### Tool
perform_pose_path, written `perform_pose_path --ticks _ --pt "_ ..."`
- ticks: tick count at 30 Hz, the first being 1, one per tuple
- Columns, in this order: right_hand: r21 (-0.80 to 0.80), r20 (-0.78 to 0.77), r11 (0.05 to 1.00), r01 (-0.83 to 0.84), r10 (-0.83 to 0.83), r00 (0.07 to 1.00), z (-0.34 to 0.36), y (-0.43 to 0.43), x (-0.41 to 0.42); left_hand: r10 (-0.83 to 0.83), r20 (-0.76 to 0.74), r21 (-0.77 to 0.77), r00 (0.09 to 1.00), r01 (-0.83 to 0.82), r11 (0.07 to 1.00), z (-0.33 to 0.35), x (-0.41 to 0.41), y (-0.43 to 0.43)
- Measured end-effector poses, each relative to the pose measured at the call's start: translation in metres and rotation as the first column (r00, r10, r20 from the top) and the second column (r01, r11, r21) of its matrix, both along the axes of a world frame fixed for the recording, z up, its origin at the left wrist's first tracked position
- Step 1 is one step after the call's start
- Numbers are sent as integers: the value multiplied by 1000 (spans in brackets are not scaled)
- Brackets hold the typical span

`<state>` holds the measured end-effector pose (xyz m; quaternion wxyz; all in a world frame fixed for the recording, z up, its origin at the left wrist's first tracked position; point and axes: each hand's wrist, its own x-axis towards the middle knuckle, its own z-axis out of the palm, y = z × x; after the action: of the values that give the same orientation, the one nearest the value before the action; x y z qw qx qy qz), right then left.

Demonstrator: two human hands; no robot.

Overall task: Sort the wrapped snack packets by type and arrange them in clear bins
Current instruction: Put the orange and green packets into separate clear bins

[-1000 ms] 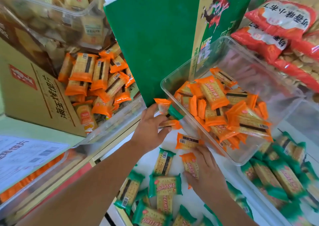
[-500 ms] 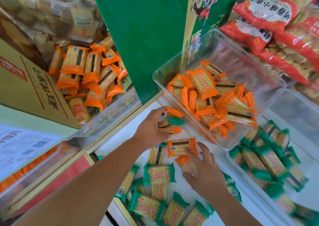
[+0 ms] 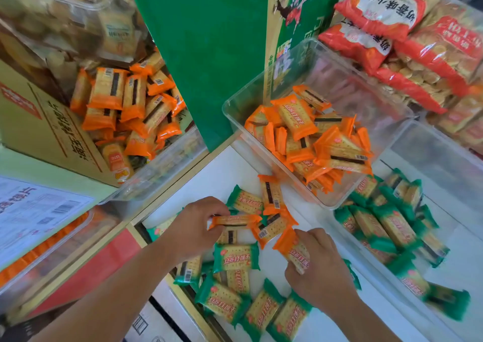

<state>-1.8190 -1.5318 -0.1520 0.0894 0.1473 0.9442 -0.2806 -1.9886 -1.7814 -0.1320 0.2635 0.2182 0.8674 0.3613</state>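
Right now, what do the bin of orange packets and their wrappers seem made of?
Bin: probably clear rigid plastic; orange packets show through its glossy walls. Their wrappers: seemingly thin shiny plastic film, crimped ends, see-through middle.

— What sort of place is this?
— A snack shop, by the look of it: clear bins (image 3: 366, 98) heaped with orange packets (image 3: 292, 114), and red bags of biscuits (image 3: 379, 9) stacked behind.
— Anything else?
— A printed cardboard carton (image 3: 39, 124) and a barcoded label sheet (image 3: 34, 211).
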Motion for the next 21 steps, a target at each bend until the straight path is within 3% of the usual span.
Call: perform_pose_path --ticks 4,9,14,21 --pt "-23 -136 995 -100 96 986 -3 -1 -25 286 268 47 920 -309 950 15 -4 2" --pt "-26 -83 981 -193 190 978 -31 -5 -39 486 499 68 717 -592 803 13 -6 60" --pt "-9 -23 985 -170 170 985 -39 -4 -14 498 352 -149 793 -477 866 -14 -9 109" --pt "83 21 992 -94 93 995 -31 -11 -1 421 294 -309 858 -332 891 -18 2 144"
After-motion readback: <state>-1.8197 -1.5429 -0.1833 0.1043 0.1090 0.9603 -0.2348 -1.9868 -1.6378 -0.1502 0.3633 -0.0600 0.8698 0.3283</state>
